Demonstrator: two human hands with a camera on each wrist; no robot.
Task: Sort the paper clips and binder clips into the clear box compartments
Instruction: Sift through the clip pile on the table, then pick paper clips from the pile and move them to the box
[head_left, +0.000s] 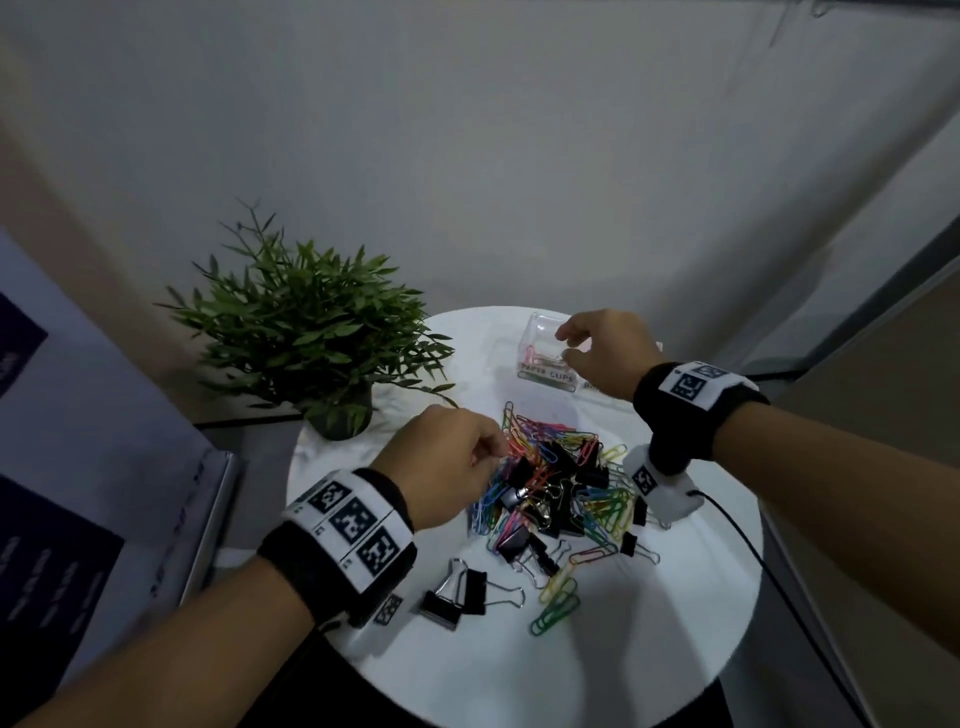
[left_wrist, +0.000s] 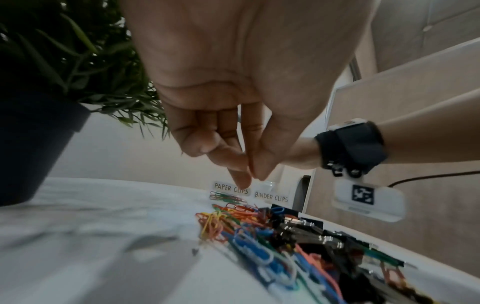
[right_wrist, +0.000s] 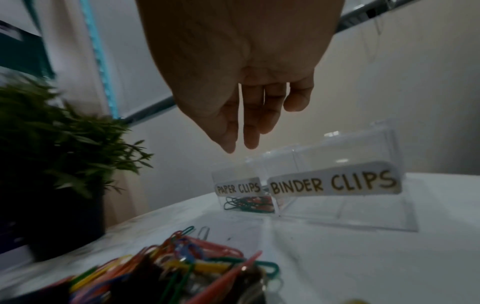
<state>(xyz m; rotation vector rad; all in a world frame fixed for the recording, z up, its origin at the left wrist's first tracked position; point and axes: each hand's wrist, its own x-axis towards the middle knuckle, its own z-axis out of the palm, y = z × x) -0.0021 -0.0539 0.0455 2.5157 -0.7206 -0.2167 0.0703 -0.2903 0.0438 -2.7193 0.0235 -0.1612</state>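
A mixed pile (head_left: 561, 483) of coloured paper clips and black binder clips lies in the middle of the round white table (head_left: 649, 649). Behind it stands the clear box (head_left: 535, 332), labelled PAPER CLIPS and BINDER CLIPS. Several paper clips (right_wrist: 246, 203) lie in its left compartment; the binder clip compartment (right_wrist: 337, 205) shows nothing inside. My left hand (head_left: 496, 449) is at the pile's left edge, thumb and forefinger tips pressed together (left_wrist: 250, 176), and no clip shows between them. My right hand (head_left: 563, 345) hovers over the paper clip compartment, its fingers (right_wrist: 249, 133) hanging straight and holding nothing.
A potted plant (head_left: 311, 332) stands at the table's back left, close to my left hand. Two black binder clips (head_left: 457, 592) and a few green and yellow paper clips (head_left: 558, 603) lie apart at the front. A black cable (head_left: 769, 571) trails off the right side.
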